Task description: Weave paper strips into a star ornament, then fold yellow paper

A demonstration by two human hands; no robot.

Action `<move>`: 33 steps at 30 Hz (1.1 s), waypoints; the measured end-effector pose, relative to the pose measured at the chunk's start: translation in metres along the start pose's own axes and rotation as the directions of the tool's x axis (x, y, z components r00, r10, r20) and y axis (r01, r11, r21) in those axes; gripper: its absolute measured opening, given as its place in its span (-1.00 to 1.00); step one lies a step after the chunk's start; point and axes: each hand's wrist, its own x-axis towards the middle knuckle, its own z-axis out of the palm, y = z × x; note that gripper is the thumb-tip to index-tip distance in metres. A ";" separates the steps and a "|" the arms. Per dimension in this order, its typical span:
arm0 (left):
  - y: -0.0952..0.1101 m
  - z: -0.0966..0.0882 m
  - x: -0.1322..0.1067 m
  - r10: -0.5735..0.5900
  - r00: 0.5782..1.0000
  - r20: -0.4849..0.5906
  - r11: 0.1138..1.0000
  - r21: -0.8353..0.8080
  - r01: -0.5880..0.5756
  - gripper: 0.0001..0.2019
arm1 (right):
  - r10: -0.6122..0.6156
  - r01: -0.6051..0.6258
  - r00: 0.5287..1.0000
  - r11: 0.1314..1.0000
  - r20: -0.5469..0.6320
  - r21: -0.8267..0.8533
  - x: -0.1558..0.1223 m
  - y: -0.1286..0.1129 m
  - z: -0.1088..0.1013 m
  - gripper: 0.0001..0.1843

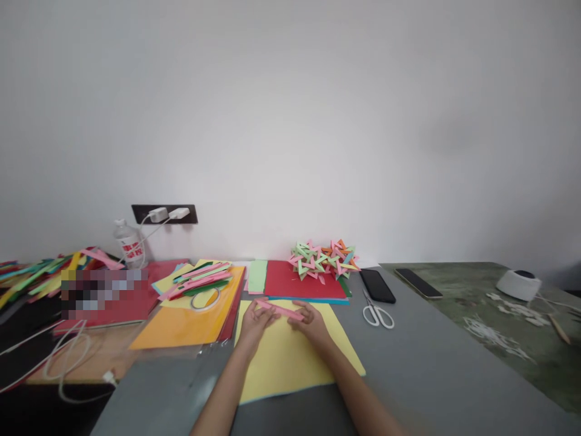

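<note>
A narrow pink paper strip (280, 309) stretches between my two hands, above a yellow sheet of paper (290, 363). My left hand (258, 321) pinches its left end. At the right end, the fingers of my right hand (310, 321) close on the strip. Behind my hands lies a red sheet (290, 281) with a blue edge under it. On and behind that sheet sits a pile of folded paper pieces (322, 260) in pink, green and orange. White-handled scissors (378, 316) rest to the right of the yellow sheet.
A black phone (377, 286) lies behind the scissors, another phone (417, 283) further right. To the left are coloured strips (204, 278), a tape roll (205, 298), orange paper (177, 330) and a bottle (129, 245). A white device (518, 286) and white scraps (497, 339) are far right.
</note>
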 end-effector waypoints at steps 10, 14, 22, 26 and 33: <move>-0.008 0.000 0.006 -0.008 0.999 -0.032 0.998 0.058 0.010 -0.63 | -0.012 0.011 1.000 0.999 -0.021 -0.049 -0.001 0.003 -0.002 -0.59; -0.009 -0.002 0.006 -0.026 1.000 -0.003 0.997 0.079 0.026 -0.68 | -0.015 0.015 1.000 0.999 0.010 -0.045 -0.003 0.001 -0.002 -0.55; -0.009 -0.003 0.005 -0.029 0.996 0.081 0.994 0.104 0.020 -0.64 | -0.012 0.013 0.999 1.000 0.030 -0.026 0.000 0.001 -0.006 -0.70; -0.011 -0.005 0.007 -0.003 0.999 0.051 0.993 0.116 -0.003 -0.64 | 0.008 -0.008 1.000 1.000 0.004 -0.014 0.002 0.000 -0.008 -0.72; -0.010 -0.002 0.006 0.034 0.999 -0.023 0.989 0.146 -0.030 -0.67 | 0.067 -0.067 0.998 0.998 -0.014 0.019 0.004 -0.002 -0.016 -0.70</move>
